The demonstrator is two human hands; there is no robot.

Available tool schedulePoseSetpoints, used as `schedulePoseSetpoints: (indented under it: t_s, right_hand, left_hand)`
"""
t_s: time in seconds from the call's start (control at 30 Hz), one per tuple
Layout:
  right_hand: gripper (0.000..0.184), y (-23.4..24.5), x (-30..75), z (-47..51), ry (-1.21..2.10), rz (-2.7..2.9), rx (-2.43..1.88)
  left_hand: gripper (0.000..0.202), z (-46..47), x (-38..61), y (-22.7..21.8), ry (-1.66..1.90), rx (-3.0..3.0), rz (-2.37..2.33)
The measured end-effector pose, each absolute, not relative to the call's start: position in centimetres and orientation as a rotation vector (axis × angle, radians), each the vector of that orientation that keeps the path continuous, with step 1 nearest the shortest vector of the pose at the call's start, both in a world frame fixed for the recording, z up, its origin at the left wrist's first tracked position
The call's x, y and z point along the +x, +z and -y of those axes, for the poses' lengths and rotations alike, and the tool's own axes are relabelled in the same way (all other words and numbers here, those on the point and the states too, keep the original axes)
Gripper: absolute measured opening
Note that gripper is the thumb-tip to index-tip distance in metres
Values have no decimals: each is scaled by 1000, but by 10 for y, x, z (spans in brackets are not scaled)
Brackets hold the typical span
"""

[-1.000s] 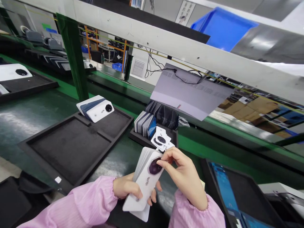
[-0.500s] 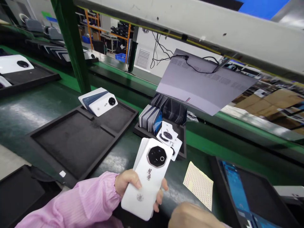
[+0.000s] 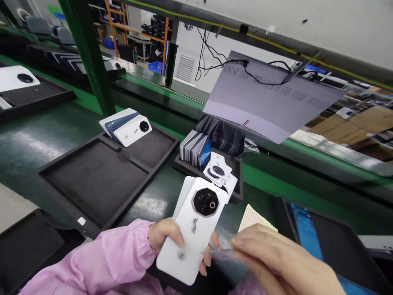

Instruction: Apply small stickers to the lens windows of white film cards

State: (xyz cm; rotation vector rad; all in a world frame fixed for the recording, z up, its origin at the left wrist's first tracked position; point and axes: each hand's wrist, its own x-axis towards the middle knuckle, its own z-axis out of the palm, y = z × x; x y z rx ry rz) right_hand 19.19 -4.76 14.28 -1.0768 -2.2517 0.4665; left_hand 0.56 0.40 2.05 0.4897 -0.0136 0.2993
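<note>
My left hand (image 3: 168, 235) grips a small fanned stack of white phone back panels (image 3: 184, 262), thumb on top and fingertips showing past the right edge. The top panel bears a black eight-sided camera area, dark lettering and a round mark near its lower end. Just right of the stack, my right hand (image 3: 282, 254) is closed in a pinch, slightly blurred. A thin see-through strip, which looks like clear film (image 3: 219, 250), runs from its fingertips toward my left fingers. Partly behind my right hand lies a cream sheet with rows of small red dots (image 3: 254, 219).
A black two-part tray (image 3: 92, 180) on the left bears fanned panels (image 3: 132, 131). Beyond my hands, a black box (image 3: 187, 166) contains upright panels and loose white cards (image 3: 219, 167). Another tray with blue film (image 3: 307, 233) stands right. A grey screen (image 3: 267, 98) hangs above.
My right hand has come up and left from the bottom edge to beside the stack, with the clear strip now visible at its fingertips. My left hand keeps its hold.
</note>
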Motion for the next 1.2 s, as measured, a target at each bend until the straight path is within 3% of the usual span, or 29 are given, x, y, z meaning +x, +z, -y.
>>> schedulePoseSetpoints:
  t_s: [0.17,0.37,0.8,1.2]
  right_hand:
    - [23,133,188,39,261,2079,-1278]
    - [21,130,189,36,287,2024,-1296]
    - [20,131,187,44,227,1228,-1485]
    - [23,127,190,43,210,1382,-1378]
  left_hand:
    - [61,-3,6,20,296,508,2]
    - [63,-3,6,22,289,549,-15]
    - [63,-4,6,23,223,468,-9]
    - [65,-5,7,25,222,460,-44]
